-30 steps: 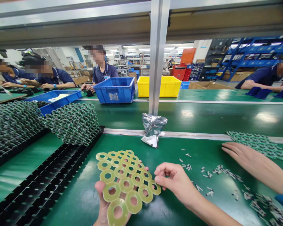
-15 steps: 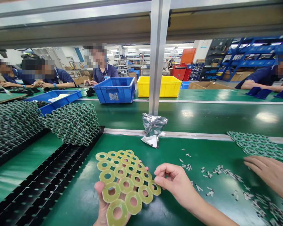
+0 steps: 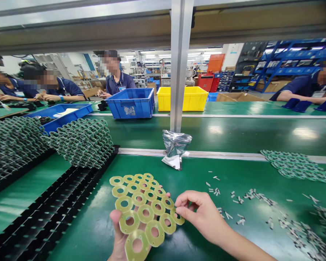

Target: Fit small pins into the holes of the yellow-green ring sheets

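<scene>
My left hand (image 3: 118,239) holds up a yellow-green panel of joined rings (image 3: 143,208) from below, thumb on its near left ring and fingers behind it. My right hand (image 3: 203,214) pinches the panel's right edge ring (image 3: 177,216) between thumb and forefinger. The panel hangs a little above the green bench mat (image 3: 195,174). Small grey snapped-off tabs (image 3: 247,197) lie scattered on the mat to the right of my right hand.
Stacks of green ring boards (image 3: 83,141) stand in black slotted racks (image 3: 43,217) at left. A silver foil bag (image 3: 176,148) leans by the metal post (image 3: 179,65). A flat green board panel (image 3: 296,165) lies far right. Blue and yellow bins (image 3: 132,103) and seated workers are beyond.
Another person's hand at the right, resting by the grey tabs, has drawn back out of view. My two hands and the ring panel have hardly moved.
</scene>
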`<state>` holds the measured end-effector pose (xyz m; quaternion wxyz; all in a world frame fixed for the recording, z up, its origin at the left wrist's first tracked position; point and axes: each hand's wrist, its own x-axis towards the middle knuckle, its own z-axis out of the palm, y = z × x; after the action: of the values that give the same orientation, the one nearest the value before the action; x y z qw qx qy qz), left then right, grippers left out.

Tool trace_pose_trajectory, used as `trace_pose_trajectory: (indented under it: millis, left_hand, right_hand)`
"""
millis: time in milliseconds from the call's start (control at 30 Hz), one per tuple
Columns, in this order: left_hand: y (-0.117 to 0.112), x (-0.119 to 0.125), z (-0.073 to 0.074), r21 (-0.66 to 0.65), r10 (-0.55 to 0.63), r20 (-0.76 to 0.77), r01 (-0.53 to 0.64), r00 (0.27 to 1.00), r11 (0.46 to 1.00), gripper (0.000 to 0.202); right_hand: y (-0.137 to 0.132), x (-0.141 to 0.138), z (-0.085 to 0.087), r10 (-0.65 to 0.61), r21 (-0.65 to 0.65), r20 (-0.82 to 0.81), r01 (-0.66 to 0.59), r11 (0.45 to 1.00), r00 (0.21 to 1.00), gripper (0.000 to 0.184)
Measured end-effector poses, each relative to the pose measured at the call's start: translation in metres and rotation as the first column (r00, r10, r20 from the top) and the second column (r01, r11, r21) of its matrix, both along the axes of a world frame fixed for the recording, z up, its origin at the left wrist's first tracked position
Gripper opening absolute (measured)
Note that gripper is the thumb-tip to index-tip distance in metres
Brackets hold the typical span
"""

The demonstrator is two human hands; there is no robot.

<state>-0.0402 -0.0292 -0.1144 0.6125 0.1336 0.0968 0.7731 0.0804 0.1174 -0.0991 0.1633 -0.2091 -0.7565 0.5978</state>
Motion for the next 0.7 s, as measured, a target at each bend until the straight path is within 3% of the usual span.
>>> trace_pose_trajectory:
  millis: [133,267,433,700]
  left_hand:
    - [0.000,0.000,0.005,-0.023,0.002,-0.003,-0.002,1.000,1.000,0.073]
    - [0.002,0.000,0.002,0.112,-0.003,0.025,0.000,1.000,0.994,0.072]
    - [0.004,0.005,0.000,0.234,-0.031,0.034,0.022,0.999,0.972,0.077]
    - [0.001,0.002,-0.002,0.149,-0.011,-0.029,0.016,1.000,0.989,0.063]
  right_hand:
    - [0.005,0.002,0.009,0.038,0.084,0.060,-0.043,0.996,0.997,0.005]
    - [0.008,0.004,0.016,0.044,0.193,0.098,-0.063,0.979,0.994,0.010]
    - [0.004,0.005,0.011,0.026,0.260,0.115,-0.055,0.964,0.993,0.015]
    - [0.001,0.003,0.008,-0.008,0.324,0.138,-0.037,0.945,0.990,0.014]
